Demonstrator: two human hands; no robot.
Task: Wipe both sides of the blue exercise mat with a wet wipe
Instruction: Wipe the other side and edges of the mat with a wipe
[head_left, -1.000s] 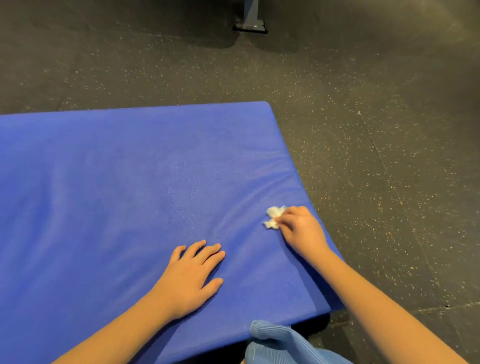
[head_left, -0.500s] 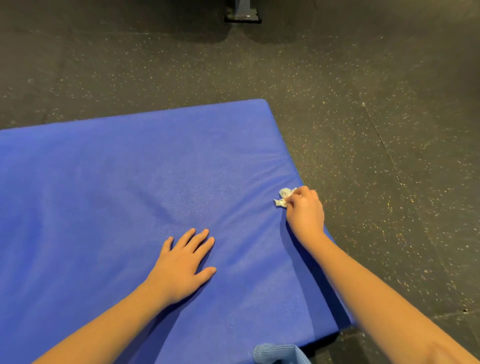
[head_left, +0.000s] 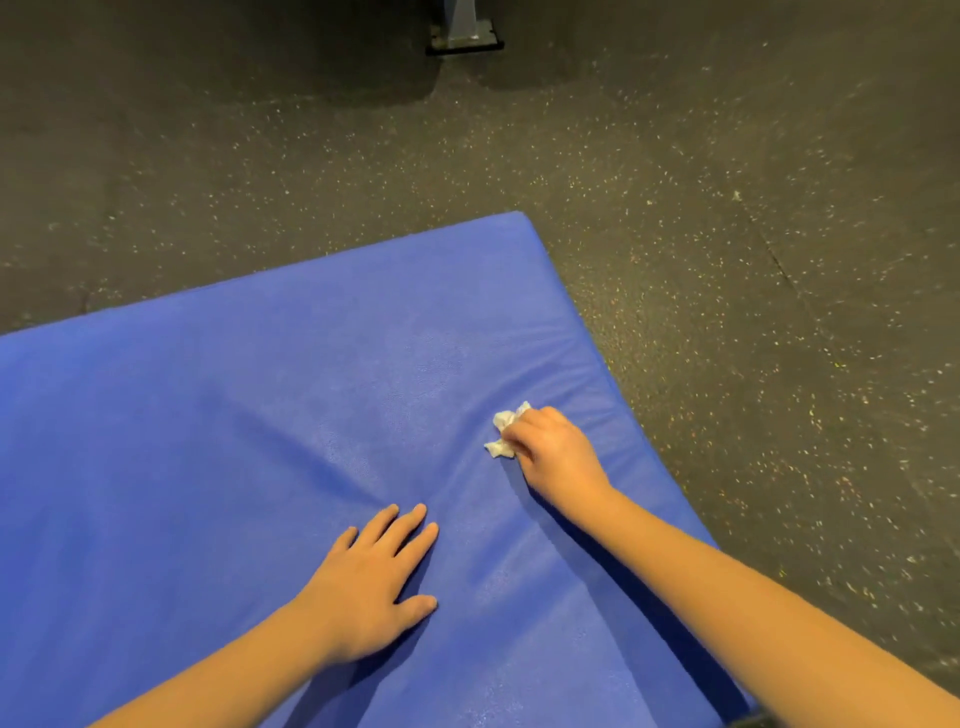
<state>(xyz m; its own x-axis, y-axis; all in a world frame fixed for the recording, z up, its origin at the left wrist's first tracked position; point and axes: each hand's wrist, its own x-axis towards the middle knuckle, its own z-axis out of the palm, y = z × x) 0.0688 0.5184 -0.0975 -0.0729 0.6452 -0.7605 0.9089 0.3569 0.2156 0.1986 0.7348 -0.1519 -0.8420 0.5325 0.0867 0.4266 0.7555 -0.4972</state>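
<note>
My left hand (head_left: 371, 587) lies flat, fingers (head_left: 410, 530) straight, pinning the mat (head_left: 208, 441) near me; beyond, my right hand (head_left: 556, 452) curls round the crumpled wipe (head_left: 502, 432), pressing it down by the right edge. The mat's puckered between my hands, so a hard push could snag the wipe loose; most of it hides under my grip; the mat's underside and left end are unseen.

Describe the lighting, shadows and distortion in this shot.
Head view: soft light leaves a faint sheen on the blue mat; shadows lie beside the left hand and right hand; the mat's right edge bows from the wide lens; the floor darkens toward the top.
</note>
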